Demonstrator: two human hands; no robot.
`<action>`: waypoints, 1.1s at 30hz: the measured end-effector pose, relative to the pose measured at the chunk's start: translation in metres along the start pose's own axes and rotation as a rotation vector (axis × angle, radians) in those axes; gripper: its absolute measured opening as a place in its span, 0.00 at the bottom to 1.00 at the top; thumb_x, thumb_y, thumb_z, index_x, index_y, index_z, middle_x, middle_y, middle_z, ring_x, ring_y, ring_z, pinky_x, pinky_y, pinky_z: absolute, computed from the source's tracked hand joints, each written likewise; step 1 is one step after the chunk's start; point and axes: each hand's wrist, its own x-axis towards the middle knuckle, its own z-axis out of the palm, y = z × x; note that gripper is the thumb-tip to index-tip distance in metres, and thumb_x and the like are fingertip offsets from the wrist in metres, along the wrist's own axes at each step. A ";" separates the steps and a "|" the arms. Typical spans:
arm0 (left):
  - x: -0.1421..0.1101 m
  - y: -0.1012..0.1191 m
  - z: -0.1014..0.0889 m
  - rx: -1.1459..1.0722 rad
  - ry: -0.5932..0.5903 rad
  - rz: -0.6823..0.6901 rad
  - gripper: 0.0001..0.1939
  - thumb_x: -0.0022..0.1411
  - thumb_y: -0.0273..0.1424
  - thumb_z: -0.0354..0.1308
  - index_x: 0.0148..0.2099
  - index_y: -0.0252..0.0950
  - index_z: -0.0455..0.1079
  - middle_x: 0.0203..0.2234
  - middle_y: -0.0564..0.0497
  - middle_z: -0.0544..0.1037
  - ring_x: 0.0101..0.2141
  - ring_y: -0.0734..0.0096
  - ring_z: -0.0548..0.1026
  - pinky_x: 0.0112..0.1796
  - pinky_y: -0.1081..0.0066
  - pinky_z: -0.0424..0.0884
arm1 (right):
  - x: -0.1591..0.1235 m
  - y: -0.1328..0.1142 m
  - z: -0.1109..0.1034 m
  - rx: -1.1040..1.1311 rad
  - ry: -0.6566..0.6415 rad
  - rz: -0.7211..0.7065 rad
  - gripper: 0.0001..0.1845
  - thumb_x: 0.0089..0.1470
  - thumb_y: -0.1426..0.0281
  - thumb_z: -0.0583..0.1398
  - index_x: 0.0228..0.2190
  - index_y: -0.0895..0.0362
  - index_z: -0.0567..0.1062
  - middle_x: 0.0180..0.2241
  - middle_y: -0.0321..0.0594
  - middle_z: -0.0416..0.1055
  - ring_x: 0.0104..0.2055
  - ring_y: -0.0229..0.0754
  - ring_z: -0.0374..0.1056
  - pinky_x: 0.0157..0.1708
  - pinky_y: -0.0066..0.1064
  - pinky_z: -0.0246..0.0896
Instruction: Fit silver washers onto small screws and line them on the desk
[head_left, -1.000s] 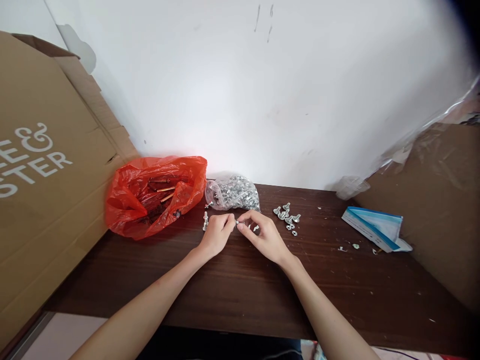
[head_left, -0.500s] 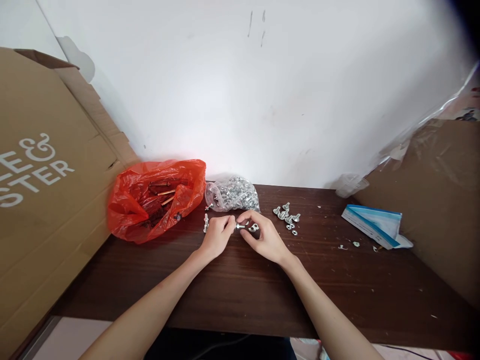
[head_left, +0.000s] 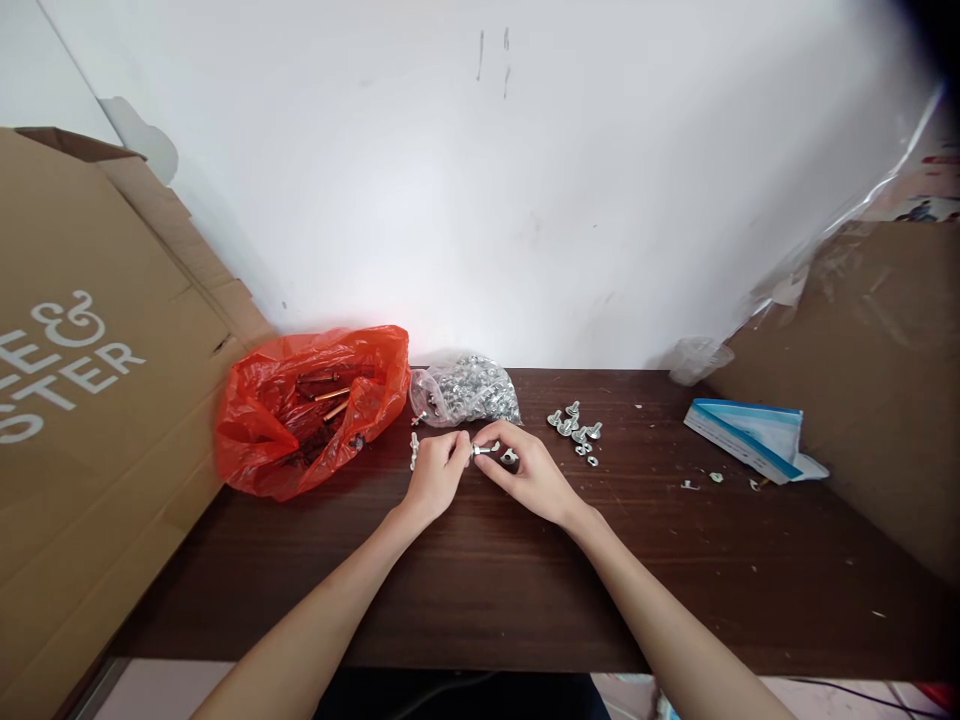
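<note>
before the clear bag [head_left: 426, 387], the left hand [head_left: 435, 478] pinches a bolt [head_left: 484, 450]; the right hand [head_left: 535, 476] curves around it, grip i cannot tell.

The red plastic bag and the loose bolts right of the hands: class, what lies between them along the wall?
In the head view: a clear bag of metal parts beside the red plastic bag, then bare table up to the loose bolts.
</note>
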 end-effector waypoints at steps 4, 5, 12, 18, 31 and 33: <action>-0.001 0.002 0.001 0.013 -0.006 0.004 0.21 0.63 0.39 0.43 0.21 0.35 0.58 0.13 0.56 0.62 0.17 0.78 0.60 0.20 0.75 0.55 | 0.000 0.000 0.001 0.032 0.005 0.026 0.11 0.53 0.72 0.57 0.41 0.55 0.69 0.38 0.40 0.70 0.39 0.41 0.66 0.38 0.33 0.63; -0.001 0.002 0.001 0.018 -0.009 0.006 0.20 0.63 0.39 0.43 0.21 0.35 0.58 0.13 0.56 0.62 0.16 0.78 0.60 0.20 0.75 0.55 | 0.000 0.000 0.001 0.035 0.001 0.035 0.10 0.53 0.71 0.57 0.40 0.55 0.69 0.38 0.40 0.70 0.39 0.41 0.66 0.38 0.33 0.63; 0.000 0.002 0.001 0.027 -0.007 0.013 0.21 0.63 0.38 0.42 0.21 0.35 0.58 0.13 0.56 0.62 0.16 0.78 0.60 0.21 0.75 0.55 | 0.001 0.001 -0.002 0.030 -0.007 -0.005 0.13 0.52 0.73 0.58 0.41 0.55 0.69 0.39 0.41 0.70 0.42 0.42 0.66 0.44 0.36 0.62; 0.000 0.002 0.001 0.037 -0.002 0.007 0.21 0.63 0.38 0.42 0.20 0.35 0.56 0.12 0.57 0.60 0.16 0.79 0.59 0.20 0.75 0.54 | 0.002 0.000 -0.002 0.035 -0.024 -0.019 0.05 0.55 0.70 0.57 0.36 0.55 0.72 0.38 0.42 0.70 0.41 0.42 0.67 0.44 0.36 0.62; 0.000 0.002 0.001 0.000 0.003 0.002 0.21 0.63 0.38 0.42 0.20 0.36 0.57 0.12 0.57 0.62 0.15 0.79 0.60 0.20 0.75 0.55 | 0.002 0.005 -0.007 -0.108 -0.029 0.007 0.08 0.52 0.70 0.59 0.37 0.55 0.71 0.37 0.40 0.72 0.39 0.43 0.67 0.41 0.36 0.63; 0.000 0.002 0.001 0.013 -0.002 -0.002 0.21 0.63 0.38 0.42 0.20 0.36 0.56 0.12 0.57 0.61 0.15 0.79 0.60 0.20 0.75 0.55 | 0.002 0.005 -0.008 -0.088 -0.030 0.006 0.09 0.53 0.68 0.59 0.38 0.55 0.71 0.37 0.40 0.72 0.39 0.43 0.68 0.41 0.36 0.63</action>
